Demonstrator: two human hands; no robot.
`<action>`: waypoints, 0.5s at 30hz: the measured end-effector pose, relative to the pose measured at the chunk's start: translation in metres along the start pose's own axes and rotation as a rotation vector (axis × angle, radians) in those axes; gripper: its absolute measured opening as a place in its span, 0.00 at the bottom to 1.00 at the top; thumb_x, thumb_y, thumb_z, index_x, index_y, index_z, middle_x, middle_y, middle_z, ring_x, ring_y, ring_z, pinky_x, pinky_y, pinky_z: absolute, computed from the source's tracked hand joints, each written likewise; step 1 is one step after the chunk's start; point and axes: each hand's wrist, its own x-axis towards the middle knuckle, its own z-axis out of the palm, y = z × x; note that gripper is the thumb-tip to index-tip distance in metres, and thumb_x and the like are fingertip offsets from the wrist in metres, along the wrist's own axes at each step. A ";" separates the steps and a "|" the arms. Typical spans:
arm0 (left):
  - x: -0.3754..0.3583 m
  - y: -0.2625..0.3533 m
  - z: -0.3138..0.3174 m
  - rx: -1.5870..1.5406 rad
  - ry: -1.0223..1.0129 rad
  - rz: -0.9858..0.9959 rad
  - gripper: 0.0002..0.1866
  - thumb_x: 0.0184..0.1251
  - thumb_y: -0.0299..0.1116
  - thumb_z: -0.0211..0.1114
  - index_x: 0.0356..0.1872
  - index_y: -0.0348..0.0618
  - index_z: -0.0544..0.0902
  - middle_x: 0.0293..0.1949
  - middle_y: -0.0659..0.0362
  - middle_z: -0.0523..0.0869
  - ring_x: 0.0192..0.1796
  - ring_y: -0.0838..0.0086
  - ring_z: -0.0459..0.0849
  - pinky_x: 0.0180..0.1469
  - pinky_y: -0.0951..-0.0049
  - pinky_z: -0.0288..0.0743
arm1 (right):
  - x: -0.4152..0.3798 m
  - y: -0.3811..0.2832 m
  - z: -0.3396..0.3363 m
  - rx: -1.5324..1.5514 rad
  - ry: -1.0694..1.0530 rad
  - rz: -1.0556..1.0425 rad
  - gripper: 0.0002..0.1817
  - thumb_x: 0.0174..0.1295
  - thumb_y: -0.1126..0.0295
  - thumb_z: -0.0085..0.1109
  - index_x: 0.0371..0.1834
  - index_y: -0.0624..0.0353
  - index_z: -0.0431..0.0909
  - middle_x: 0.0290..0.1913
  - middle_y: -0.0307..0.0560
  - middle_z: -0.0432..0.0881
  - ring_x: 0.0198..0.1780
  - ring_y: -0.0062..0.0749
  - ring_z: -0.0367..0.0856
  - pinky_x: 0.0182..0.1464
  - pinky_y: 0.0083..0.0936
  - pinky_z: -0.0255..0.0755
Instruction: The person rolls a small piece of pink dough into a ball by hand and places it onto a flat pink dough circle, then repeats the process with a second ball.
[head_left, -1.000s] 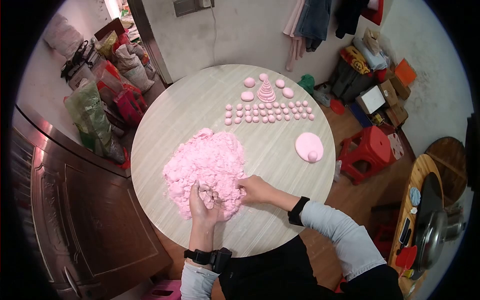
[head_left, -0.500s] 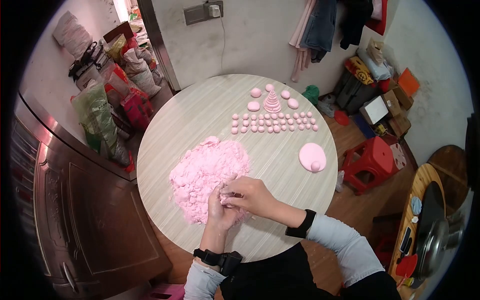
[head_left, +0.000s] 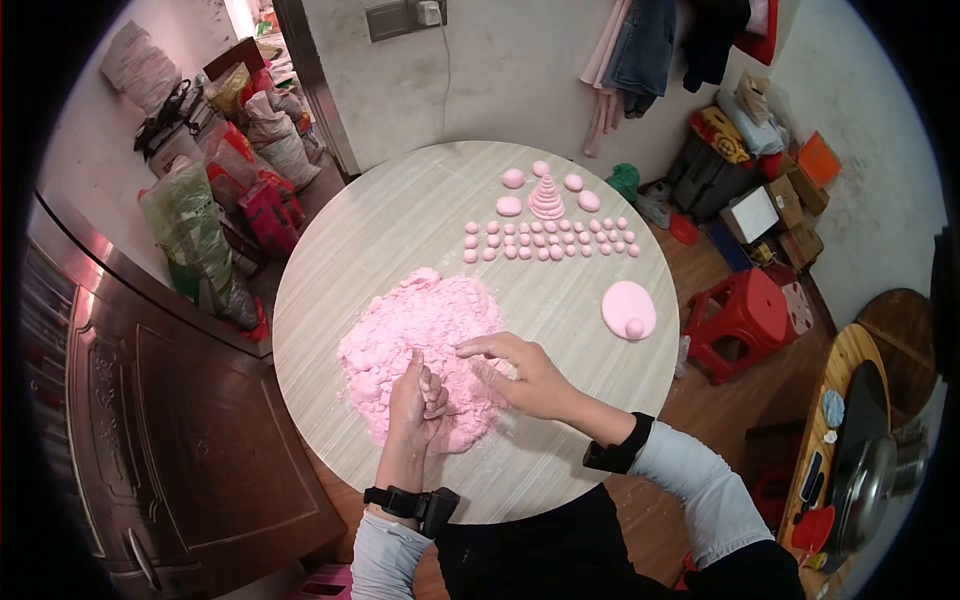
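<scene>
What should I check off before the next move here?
1. Right hand free: ok, open, nothing visible in its fingers.
2. Left hand empty: cannot tell, curled fingers hide the palm.
3. Hands apart: ok, a gap shows between them.
4. Mound within the edge of the table: ok.
5. Balls clear of the mound: ok, bare table between.
6. Disc clear of both hands: ok.

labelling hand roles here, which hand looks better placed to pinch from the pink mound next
Probably the right hand: it is open and extends over the pink mound. The left hand has its fingers curled in, so it seems less ready.
</scene>
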 end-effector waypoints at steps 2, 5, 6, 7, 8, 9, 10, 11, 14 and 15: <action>-0.003 0.002 0.002 -0.027 -0.079 0.024 0.26 0.72 0.53 0.50 0.13 0.53 0.63 0.10 0.65 0.63 0.09 0.81 0.56 0.10 0.81 0.48 | 0.004 0.000 -0.005 -0.046 0.058 -0.010 0.11 0.63 0.71 0.54 0.46 0.63 0.80 0.47 0.51 0.82 0.50 0.40 0.79 0.54 0.30 0.71; -0.007 -0.007 0.009 -0.130 0.009 0.015 0.28 0.73 0.54 0.47 0.11 0.55 0.58 0.07 0.67 0.55 0.07 0.80 0.49 0.09 0.79 0.42 | 0.004 -0.004 0.002 -0.146 0.040 -0.149 0.13 0.58 0.73 0.56 0.46 0.64 0.78 0.47 0.50 0.82 0.51 0.42 0.79 0.55 0.32 0.71; -0.005 -0.011 -0.001 -0.218 -0.230 0.001 0.26 0.73 0.55 0.45 0.14 0.54 0.63 0.10 0.65 0.62 0.10 0.78 0.57 0.11 0.78 0.51 | 0.003 -0.009 0.009 -0.150 0.044 -0.141 0.13 0.58 0.73 0.56 0.46 0.64 0.78 0.47 0.50 0.82 0.51 0.42 0.79 0.55 0.32 0.71; -0.002 -0.014 -0.005 -0.306 -0.469 -0.013 0.26 0.73 0.55 0.43 0.17 0.52 0.69 0.13 0.63 0.69 0.12 0.76 0.66 0.13 0.76 0.61 | 0.004 -0.018 0.017 -0.161 0.075 -0.227 0.15 0.56 0.72 0.57 0.47 0.63 0.77 0.46 0.50 0.81 0.52 0.43 0.78 0.56 0.34 0.70; -0.006 -0.015 0.003 -0.304 -0.477 -0.023 0.26 0.73 0.55 0.43 0.17 0.52 0.69 0.13 0.63 0.69 0.12 0.76 0.66 0.13 0.76 0.61 | 0.007 -0.027 0.024 -0.175 0.108 -0.314 0.18 0.53 0.71 0.58 0.48 0.63 0.76 0.45 0.50 0.81 0.53 0.43 0.78 0.58 0.36 0.69; -0.012 -0.016 0.015 -0.267 -0.330 0.088 0.23 0.73 0.55 0.41 0.31 0.48 0.73 0.26 0.57 0.75 0.27 0.71 0.73 0.28 0.70 0.69 | 0.010 -0.034 0.028 -0.185 0.119 -0.307 0.18 0.53 0.71 0.58 0.48 0.63 0.76 0.45 0.50 0.81 0.53 0.43 0.78 0.58 0.36 0.69; -0.019 -0.013 0.028 -0.227 -0.188 0.197 0.27 0.73 0.56 0.39 0.44 0.44 0.77 0.40 0.51 0.81 0.42 0.66 0.81 0.43 0.64 0.78 | 0.015 -0.041 0.031 -0.396 0.165 -0.467 0.20 0.52 0.70 0.59 0.50 0.62 0.76 0.45 0.50 0.81 0.53 0.44 0.78 0.58 0.37 0.69; -0.028 -0.009 0.038 -0.220 -0.203 0.182 0.27 0.73 0.56 0.39 0.44 0.44 0.77 0.40 0.51 0.81 0.42 0.66 0.81 0.43 0.64 0.78 | 0.019 -0.044 0.034 -0.612 0.209 -0.622 0.22 0.50 0.69 0.60 0.51 0.61 0.75 0.45 0.50 0.81 0.53 0.45 0.78 0.58 0.38 0.69; -0.041 0.001 0.045 -0.421 -0.578 0.140 0.38 0.72 0.60 0.33 0.71 0.40 0.53 0.70 0.45 0.57 0.73 0.57 0.54 0.74 0.58 0.45 | 0.031 -0.023 0.042 -0.671 0.231 -0.676 0.18 0.53 0.65 0.60 0.47 0.60 0.78 0.44 0.49 0.81 0.48 0.41 0.81 0.50 0.35 0.75; -0.046 0.003 0.040 -0.414 -0.587 0.132 0.38 0.72 0.60 0.33 0.71 0.40 0.53 0.70 0.45 0.57 0.73 0.57 0.54 0.74 0.58 0.45 | 0.032 -0.014 0.043 -0.680 0.242 -0.673 0.18 0.53 0.65 0.60 0.47 0.60 0.78 0.44 0.49 0.81 0.48 0.41 0.81 0.50 0.35 0.75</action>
